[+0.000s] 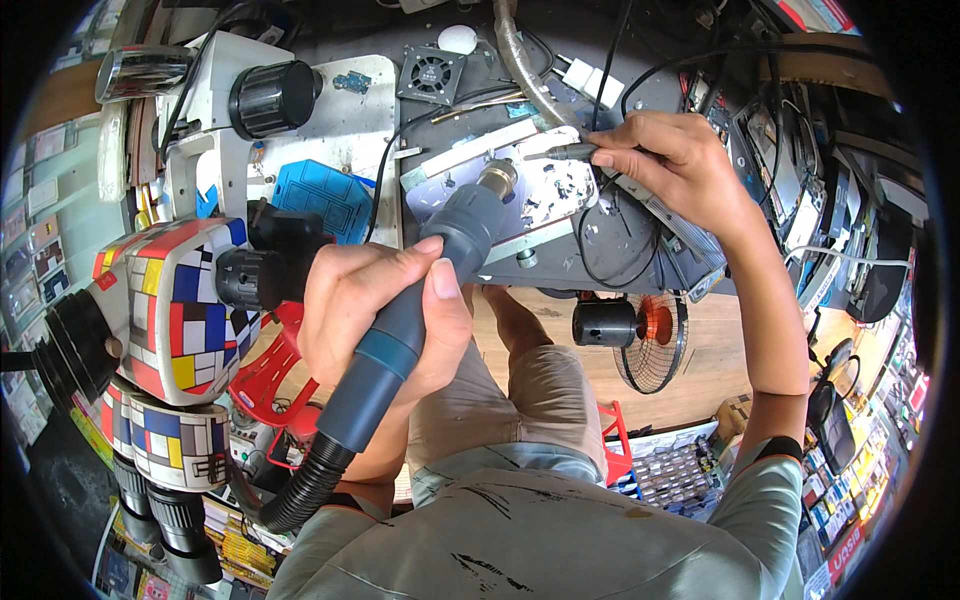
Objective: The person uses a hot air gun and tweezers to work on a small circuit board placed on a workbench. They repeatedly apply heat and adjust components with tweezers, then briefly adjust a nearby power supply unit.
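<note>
My left hand point(385, 320) is wrapped around a dark blue-grey hot air gun point(425, 275) with a ribbed black hose at its lower end. The metal nozzle point(497, 178) hangs over a pale work plate point(455, 195) strewn with small silvery scraps point(560, 190). Across from it, my right hand point(675, 160) pinches a slim, dark-bodied tool point(572, 152). Its narrow tip reaches in beside the nozzle; its exact kind is hard to make out. A flexible metallic tube point(522, 70) comes down behind the plate's far edge.
At left stands a microscope with a colour-blocked head point(190, 310). Behind it lie a blue mat point(320, 200) and a small square fan point(431, 74). A white plug adapter point(588, 80), black cables and stacked devices point(800, 190) crowd the right. Below the bench is a floor fan point(650, 340).
</note>
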A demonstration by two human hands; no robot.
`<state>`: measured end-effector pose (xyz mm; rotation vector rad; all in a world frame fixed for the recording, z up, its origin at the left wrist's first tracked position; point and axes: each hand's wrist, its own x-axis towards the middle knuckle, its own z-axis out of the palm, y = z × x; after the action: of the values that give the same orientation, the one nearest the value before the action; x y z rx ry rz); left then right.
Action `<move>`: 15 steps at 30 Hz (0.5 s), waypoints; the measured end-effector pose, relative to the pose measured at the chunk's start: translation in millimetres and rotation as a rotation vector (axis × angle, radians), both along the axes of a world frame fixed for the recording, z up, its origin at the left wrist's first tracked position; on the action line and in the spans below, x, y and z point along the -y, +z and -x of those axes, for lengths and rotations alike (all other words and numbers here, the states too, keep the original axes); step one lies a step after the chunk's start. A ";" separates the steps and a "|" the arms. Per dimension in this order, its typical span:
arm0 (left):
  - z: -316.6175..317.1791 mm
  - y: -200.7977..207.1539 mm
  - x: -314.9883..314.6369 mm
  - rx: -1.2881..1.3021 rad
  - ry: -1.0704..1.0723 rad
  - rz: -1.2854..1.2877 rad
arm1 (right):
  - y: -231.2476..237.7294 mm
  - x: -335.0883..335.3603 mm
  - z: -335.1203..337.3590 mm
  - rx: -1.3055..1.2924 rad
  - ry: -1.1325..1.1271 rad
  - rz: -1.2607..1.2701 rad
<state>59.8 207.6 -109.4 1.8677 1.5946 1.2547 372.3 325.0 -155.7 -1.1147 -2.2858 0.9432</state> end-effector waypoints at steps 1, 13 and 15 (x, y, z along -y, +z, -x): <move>0.3 -0.4 -0.4 0.002 -0.002 -0.001 | -0.5 -2.6 -0.9 0.013 0.014 -0.016; 5.2 -5.4 -5.0 0.034 -0.045 -0.095 | 6.6 6.4 3.8 0.034 -0.045 0.105; 5.5 -5.5 -4.9 0.039 -0.043 -0.094 | 6.8 6.0 5.0 0.008 -0.068 0.155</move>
<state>54.3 212.4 -115.0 1.9110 1.4916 1.3601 367.3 319.0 -148.9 -1.2540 -2.1962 1.1066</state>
